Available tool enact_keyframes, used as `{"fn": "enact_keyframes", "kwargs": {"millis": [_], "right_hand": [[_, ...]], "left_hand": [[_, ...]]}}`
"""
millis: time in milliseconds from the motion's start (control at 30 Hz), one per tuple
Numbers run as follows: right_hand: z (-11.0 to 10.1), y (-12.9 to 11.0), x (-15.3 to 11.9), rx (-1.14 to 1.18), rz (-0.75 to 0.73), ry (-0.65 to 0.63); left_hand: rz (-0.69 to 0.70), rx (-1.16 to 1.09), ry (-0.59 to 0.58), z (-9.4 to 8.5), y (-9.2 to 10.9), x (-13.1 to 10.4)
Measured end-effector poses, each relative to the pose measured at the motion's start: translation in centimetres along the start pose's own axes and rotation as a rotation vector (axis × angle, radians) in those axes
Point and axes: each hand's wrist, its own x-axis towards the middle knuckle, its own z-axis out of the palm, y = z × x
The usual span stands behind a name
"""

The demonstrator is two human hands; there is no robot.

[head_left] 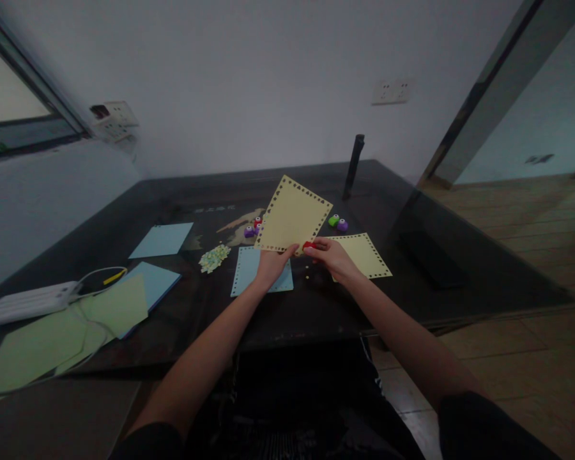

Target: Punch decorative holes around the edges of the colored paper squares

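Note:
My left hand (271,264) holds a pale yellow paper sheet (293,214) upright by its lower edge; small punched shapes run along its border. My right hand (329,255) grips a small red paper punch (309,245) set against the sheet's lower right corner. Under my left hand lies a light blue punched sheet (247,271) on the dark table (316,300). A second yellow punched sheet (367,254) lies flat beneath my right hand. A few tiny paper bits (307,273) lie between my hands.
Small purple, red and green punches (338,223) stand behind the held sheet. A pile of paper cut-outs (214,258) lies left of the blue sheet. Blue sheets (161,240) and green sheets (67,332), a white power strip (26,303) and a dark upright post (353,166) are also on the table.

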Motion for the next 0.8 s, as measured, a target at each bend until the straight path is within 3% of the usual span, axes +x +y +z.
{"fn": "enact_keyframes", "kwargs": {"millis": [800], "right_hand": [[-0.08,0.62,0.44,0.018,-0.035,0.013]], "left_hand": [[-0.003,-0.007,-0.004,0.19,0.4,-0.07]]}}
